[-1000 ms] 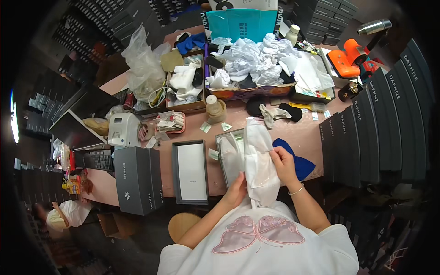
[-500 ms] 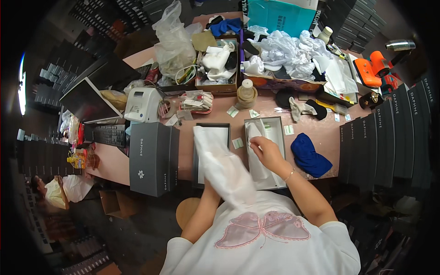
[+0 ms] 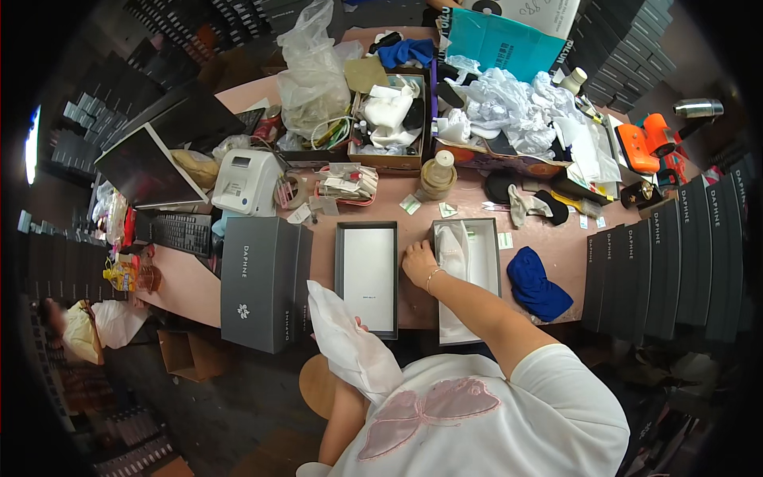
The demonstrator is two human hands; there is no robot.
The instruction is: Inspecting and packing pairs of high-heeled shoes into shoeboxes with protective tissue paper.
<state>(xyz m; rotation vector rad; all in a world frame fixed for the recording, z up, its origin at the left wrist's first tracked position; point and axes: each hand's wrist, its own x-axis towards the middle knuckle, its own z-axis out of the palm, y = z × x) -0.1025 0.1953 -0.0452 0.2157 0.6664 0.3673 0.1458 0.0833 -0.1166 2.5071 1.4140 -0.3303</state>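
My left hand [image 3: 357,325] is low by my lap, in front of the table edge, shut on a white cloth bag [image 3: 350,343] that hangs down and hides most of the hand. My right hand [image 3: 419,263] reaches over the pink table [image 3: 318,262]. Its curled fingers grip the left wall of an open grey box [image 3: 491,270]. Folded white wrapping [image 3: 455,248] lies inside that box. Just left of it lies a second shallow grey tray [image 3: 366,274] with a white inside.
Closed grey boxes [image 3: 262,282] stand at the left front, a blue cloth [image 3: 536,286] at the right. Behind are a white label printer [image 3: 246,181], a twine cone [image 3: 435,176], a cluttered cardboard box [image 3: 389,119] and crumpled white paper [image 3: 509,103]. Dark boxes [image 3: 668,270] line the right side.
My left hand has carried the white bag down and left, off the table toward my lap. My right hand has left the bag and come down onto the open box's left wall.
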